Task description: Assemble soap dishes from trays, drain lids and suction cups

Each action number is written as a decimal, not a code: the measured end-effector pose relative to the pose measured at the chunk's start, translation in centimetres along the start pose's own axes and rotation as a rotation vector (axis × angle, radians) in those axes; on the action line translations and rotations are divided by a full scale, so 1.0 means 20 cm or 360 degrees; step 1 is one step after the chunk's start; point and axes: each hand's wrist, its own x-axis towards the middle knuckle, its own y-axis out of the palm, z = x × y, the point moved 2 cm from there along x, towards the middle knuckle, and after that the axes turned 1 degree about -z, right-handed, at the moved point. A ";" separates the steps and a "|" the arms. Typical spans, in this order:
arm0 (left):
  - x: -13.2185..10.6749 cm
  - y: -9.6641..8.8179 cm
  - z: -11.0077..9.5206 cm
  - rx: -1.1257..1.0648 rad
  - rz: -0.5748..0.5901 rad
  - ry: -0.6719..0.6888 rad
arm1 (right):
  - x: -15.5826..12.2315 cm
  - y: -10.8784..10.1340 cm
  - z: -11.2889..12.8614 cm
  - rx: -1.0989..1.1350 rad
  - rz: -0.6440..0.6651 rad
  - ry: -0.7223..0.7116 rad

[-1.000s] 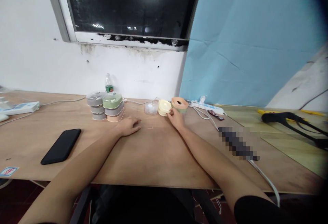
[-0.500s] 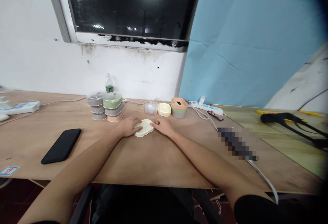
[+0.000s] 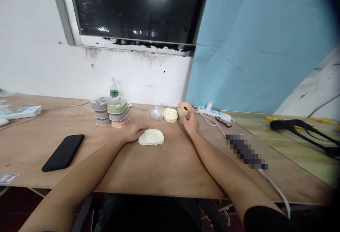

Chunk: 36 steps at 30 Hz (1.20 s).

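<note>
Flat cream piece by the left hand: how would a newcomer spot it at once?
On the wooden table, below the dark window, find the left hand. Just right of it lies the flat cream piece. Unlike the cream stack farther back, it lies nearer, looking wider and flatter.

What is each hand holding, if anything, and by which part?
The left hand holds nothing; a rounded cream plastic piece lies beside it. The right hand is at stacked orange-topped plastic containers; any hold is unclear.

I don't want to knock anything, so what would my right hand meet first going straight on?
Most likely the peach-topped stack: your right hand points toward it and overlaps it in view, though whether they touch is unclear.
</note>
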 end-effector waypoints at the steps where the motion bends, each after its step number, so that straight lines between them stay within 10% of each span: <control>1: 0.00 0.00 -0.01 -0.0024 0.0005 -0.0014 | 0.00 0.01 -0.01 0.0004 -0.0010 -0.0003; 30: -0.02 0.02 -0.06 0.0474 -0.0165 -0.0118 | -0.01 0.01 0.02 0.0163 -0.0172 -0.0018; 36: -0.01 0.03 -0.05 0.0485 -0.0294 -0.0203 | -0.16 0.02 0.17 0.0396 0.0136 -0.0299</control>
